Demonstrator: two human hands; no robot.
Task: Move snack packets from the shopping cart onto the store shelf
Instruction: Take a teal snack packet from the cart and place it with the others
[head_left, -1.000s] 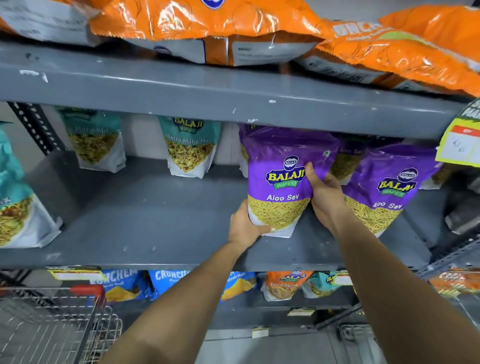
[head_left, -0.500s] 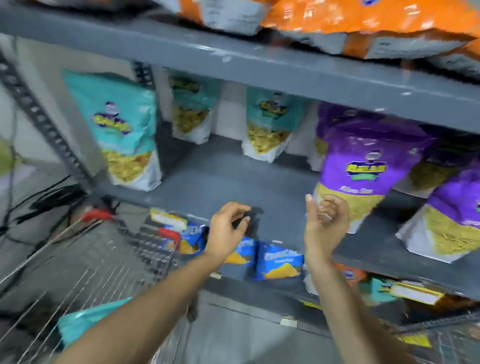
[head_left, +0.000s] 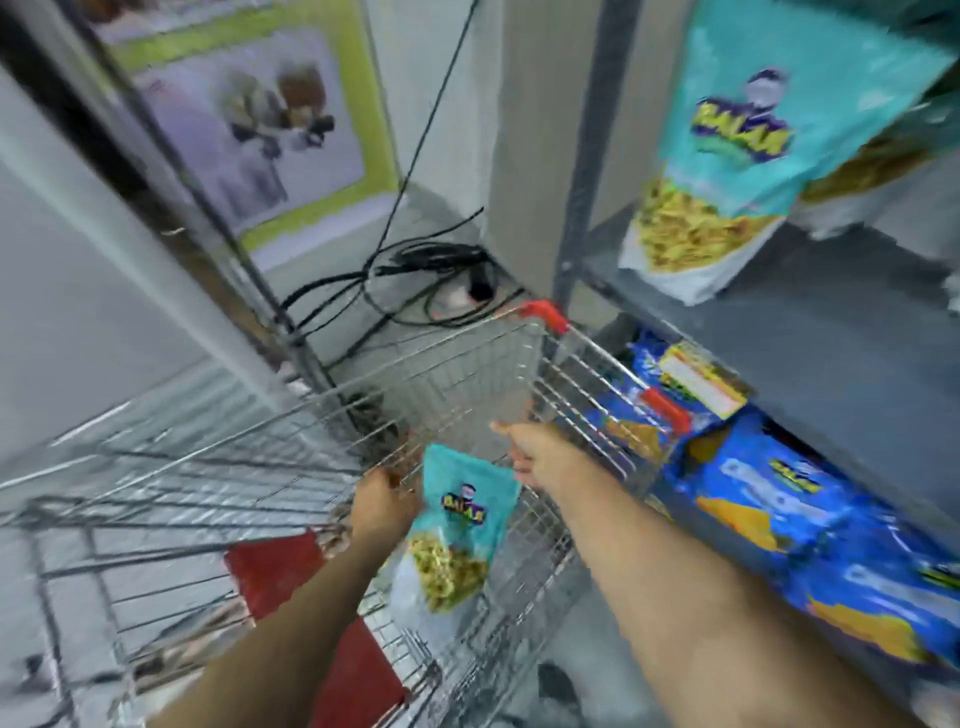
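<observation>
A teal snack packet (head_left: 460, 525) lies inside the wire shopping cart (head_left: 467, 379), against its right side. My left hand (head_left: 382, 501) is down in the cart at the packet's upper left edge; blur hides whether its fingers grip the packet. By the packet's upper right corner is my right hand (head_left: 530, 452), thumb spread out, nothing held in it. The grey store shelf (head_left: 831, 332) stands to the right, with another teal packet (head_left: 753, 156) upright on it.
Blue snack packets (head_left: 779, 509) fill the lower shelf beside the cart. A red panel (head_left: 275, 571) sits at the cart's near end. Black cables (head_left: 431, 265) lie tangled on the floor beyond the cart. A framed poster (head_left: 249, 119) leans at the back left.
Both hands have let go of the purple packet on the shelf and dropped down left into the cart, to the teal packet. My view has swung from the shelf to the cart.
</observation>
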